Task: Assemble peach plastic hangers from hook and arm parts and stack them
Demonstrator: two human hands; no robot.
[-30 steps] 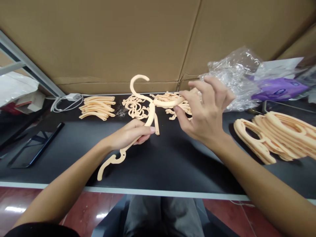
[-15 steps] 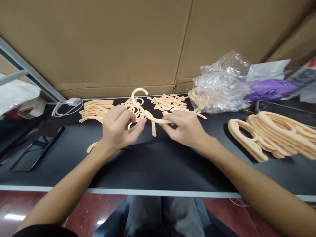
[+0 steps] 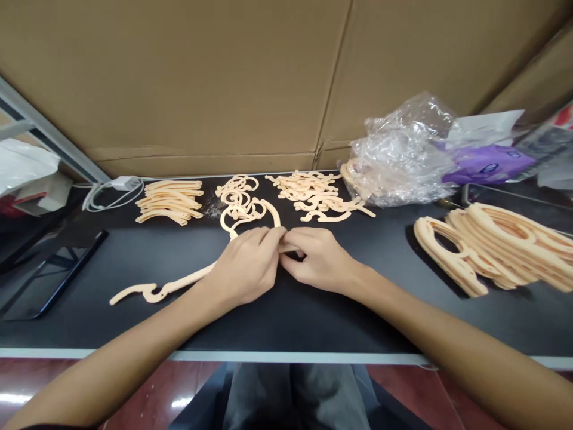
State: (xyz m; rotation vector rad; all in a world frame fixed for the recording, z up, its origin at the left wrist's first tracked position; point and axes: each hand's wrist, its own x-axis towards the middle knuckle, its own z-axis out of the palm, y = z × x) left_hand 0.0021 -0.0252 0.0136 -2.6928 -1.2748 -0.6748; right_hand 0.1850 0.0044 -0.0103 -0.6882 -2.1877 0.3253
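Observation:
A beige plastic folding hanger (image 3: pixel 188 278) is held between my two hands, just above the black table. Its long notched arm sticks out to the left from beneath my left hand (image 3: pixel 248 263), whose fingers are closed around its middle. My right hand (image 3: pixel 319 258) pinches a short beige piece of the hanger close beside the left fingertips. The hands touch or nearly touch, and the joint between them is hidden. Just beyond the fingers, a curved beige piece (image 3: pixel 271 212) rises near the pile of hook pieces (image 3: pixel 237 194); whether it joins the hanger I cannot tell.
Straight beige pieces (image 3: pixel 170 200) lie stacked at back left, and notched arms (image 3: pixel 308 188) at back centre. Folded hangers (image 3: pixel 496 245) are piled on the right. Behind them sit clear plastic bags (image 3: pixel 403 155) and a purple packet (image 3: pixel 487 164). A phone (image 3: pixel 56 275) and white cable (image 3: pixel 111 197) are left.
Both hands have come closer together and lower, toward me. The hanger's hook no longer stands up in view, and a long arm now points left. My view has shifted slightly.

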